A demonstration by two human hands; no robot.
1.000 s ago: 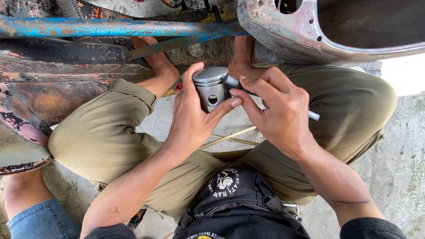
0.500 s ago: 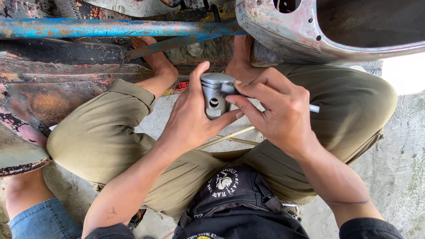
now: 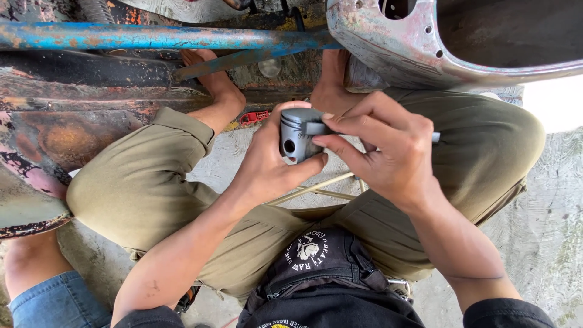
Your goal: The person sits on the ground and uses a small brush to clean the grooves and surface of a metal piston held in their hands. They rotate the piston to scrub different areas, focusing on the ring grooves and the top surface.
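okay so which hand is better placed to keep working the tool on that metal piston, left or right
Right, most likely. The right hand already pinches the slim tool with its tip against the piston's side, while the left hand is wrapped around the piston, steadying it.

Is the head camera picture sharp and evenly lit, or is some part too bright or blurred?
Head view: soft daylight, no hard shadows; the piston between left hand and right hand is sharp. The patch of sky at the right edge is burnt out white. The blue tube bends slightly, a wide-lens distortion.
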